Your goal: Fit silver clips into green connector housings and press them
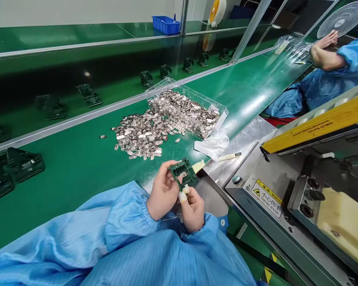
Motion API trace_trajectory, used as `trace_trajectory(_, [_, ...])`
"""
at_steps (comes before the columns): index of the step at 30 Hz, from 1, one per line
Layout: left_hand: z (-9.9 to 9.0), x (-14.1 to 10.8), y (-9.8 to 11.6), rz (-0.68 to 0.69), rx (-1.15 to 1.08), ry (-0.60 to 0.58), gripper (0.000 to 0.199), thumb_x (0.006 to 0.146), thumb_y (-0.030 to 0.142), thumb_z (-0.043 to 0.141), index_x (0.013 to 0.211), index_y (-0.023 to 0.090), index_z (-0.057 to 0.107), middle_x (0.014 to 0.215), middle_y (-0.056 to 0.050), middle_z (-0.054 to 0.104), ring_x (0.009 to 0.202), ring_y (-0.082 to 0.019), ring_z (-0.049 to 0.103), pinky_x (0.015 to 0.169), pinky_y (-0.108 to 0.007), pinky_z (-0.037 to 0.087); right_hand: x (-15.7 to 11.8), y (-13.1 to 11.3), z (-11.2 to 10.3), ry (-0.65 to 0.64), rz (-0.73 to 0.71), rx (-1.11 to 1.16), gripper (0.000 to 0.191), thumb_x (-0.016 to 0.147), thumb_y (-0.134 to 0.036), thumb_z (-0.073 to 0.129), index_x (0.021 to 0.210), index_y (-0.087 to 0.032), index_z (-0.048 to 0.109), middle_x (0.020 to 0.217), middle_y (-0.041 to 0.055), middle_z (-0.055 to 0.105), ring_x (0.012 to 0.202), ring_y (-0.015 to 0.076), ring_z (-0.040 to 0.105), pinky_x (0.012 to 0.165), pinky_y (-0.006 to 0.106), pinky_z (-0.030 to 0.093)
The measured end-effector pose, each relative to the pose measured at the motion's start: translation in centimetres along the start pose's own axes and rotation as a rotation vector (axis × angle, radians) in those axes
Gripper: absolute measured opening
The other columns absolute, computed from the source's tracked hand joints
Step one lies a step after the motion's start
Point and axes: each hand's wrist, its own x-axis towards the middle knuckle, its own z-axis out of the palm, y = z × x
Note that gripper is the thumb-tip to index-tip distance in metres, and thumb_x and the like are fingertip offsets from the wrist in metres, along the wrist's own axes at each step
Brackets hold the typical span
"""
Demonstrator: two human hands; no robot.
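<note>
Between my hands, above the table's near edge, is a dark green plastic housing (184, 171) with an open middle. My left hand (164, 193) grips its left side, fingers curled round the edge. At its lower corner, my right hand (193, 208) is closed, with white coverings on the fingertips. Whether the right fingers also pinch a small part is too small to tell. Beyond them lies a heap of small shiny metal pieces (140, 135), spilling from a tipped clear plastic box (220, 121).
A white cloth (213, 146) and a pale yellow-handled tool (226, 157) lie right of the heap. A machine (256, 186) with a warning label stands close on my right. Dark housings (89, 95) line the belt behind the rail. Another person's arm (328, 55) is at far right.
</note>
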Motion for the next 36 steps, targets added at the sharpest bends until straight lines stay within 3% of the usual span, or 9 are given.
trace_trajectory(3, [-0.2, 0.5, -0.3, 0.025, 0.054, -0.020, 0.034, 0.084, 0.037, 0.068, 0.110, 0.021, 0.054, 0.092, -0.002, 0.060, 0.075, -0.011, 0.058, 0.066, -0.020, 0.050, 0.1, 1.0, -0.4, -0.030, -0.066, -0.073, 0.019, 0.089, -0.036, 0.046, 0.086, -0.019, 0.056, 0.072, 0.0022, 0.059, 0.061, 0.0157, 0.054, 0.057, 0.027, 0.045])
trace_trajectory(7, [-0.5, 0.7, -0.5, 0.059, 0.084, -0.069, 0.031, 0.086, 0.034, 0.066, 0.112, 0.022, 0.054, 0.088, 0.000, 0.058, 0.071, -0.010, 0.057, 0.064, -0.019, 0.049, 0.4, 2.0, -1.2, -0.095, -0.144, -0.220, 0.010, 0.079, -0.030, 0.051, 0.073, -0.022, 0.049, 0.067, 0.0006, 0.052, 0.061, 0.0163, 0.048, 0.057, 0.028, 0.038])
trace_trajectory(13, [-0.7, 1.6, -0.5, 0.124, 0.073, -0.110, 0.031, 0.086, 0.034, 0.066, 0.111, 0.022, 0.053, 0.087, 0.000, 0.059, 0.075, -0.011, 0.061, 0.068, -0.021, 0.052, 0.8, 2.4, -1.8, -0.196, -0.129, -0.412, 0.012, 0.077, -0.023, 0.048, 0.066, -0.022, 0.043, 0.061, -0.0020, 0.046, 0.056, 0.0144, 0.044, 0.054, 0.026, 0.031])
trace_trajectory(19, [-1.9, 2.6, -0.1, 0.157, 0.056, -0.081, 0.034, 0.082, 0.037, 0.071, 0.108, 0.021, 0.054, 0.089, -0.001, 0.062, 0.079, -0.011, 0.061, 0.072, -0.022, 0.052, 0.8, 0.1, -3.2, -0.272, -0.073, -0.523, 0.010, 0.078, -0.019, 0.048, 0.068, -0.021, 0.047, 0.058, -0.0042, 0.045, 0.050, 0.0121, 0.044, 0.050, 0.024, 0.032])
trace_trajectory(23, [-2.5, 2.4, 0.4, 0.089, 0.065, -0.079, 0.035, 0.082, 0.040, 0.071, 0.107, 0.021, 0.056, 0.086, 0.000, 0.059, 0.075, -0.011, 0.059, 0.069, -0.022, 0.051, 0.5, -2.3, -4.5, -0.336, -0.102, -0.692, 0.013, 0.074, -0.009, 0.046, 0.072, -0.021, 0.051, 0.065, -0.0013, 0.052, 0.060, 0.0145, 0.052, 0.057, 0.024, 0.038])
trace_trajectory(29, [-2.5, 2.5, 0.5, 0.001, -0.038, -0.116, 0.038, 0.081, 0.040, 0.071, 0.109, 0.021, 0.053, 0.082, 0.002, 0.056, 0.069, -0.010, 0.057, 0.066, -0.021, 0.050, 0.9, -1.9, -5.1, -0.330, -0.017, -0.970, 0.024, 0.065, 0.001, 0.046, 0.073, -0.019, 0.058, 0.072, 0.0049, 0.060, 0.063, 0.0191, 0.059, 0.059, 0.027, 0.043])
trace_trajectory(32, [-2.6, 2.5, 0.5, -0.006, -0.079, -0.147, 0.034, 0.085, 0.037, 0.069, 0.110, 0.022, 0.051, 0.085, 0.001, 0.059, 0.074, -0.010, 0.059, 0.070, -0.021, 0.050, 0.7, -3.3, -5.5, -0.281, -0.076, -0.853, 0.020, 0.075, -0.004, 0.048, 0.079, -0.018, 0.060, 0.077, 0.0055, 0.063, 0.070, 0.0199, 0.062, 0.062, 0.028, 0.046])
trace_trajectory(36, [-2.7, 2.1, 0.2, -0.011, -0.077, -0.170, 0.030, 0.089, 0.033, 0.064, 0.113, 0.023, 0.051, 0.092, -0.001, 0.062, 0.080, -0.011, 0.060, 0.073, -0.021, 0.050, 0.8, -6.8, -5.2, -0.106, -0.114, -0.424, 0.011, 0.089, -0.018, 0.057, 0.094, -0.021, 0.065, 0.080, 0.0012, 0.066, 0.072, 0.0161, 0.063, 0.064, 0.024, 0.050])
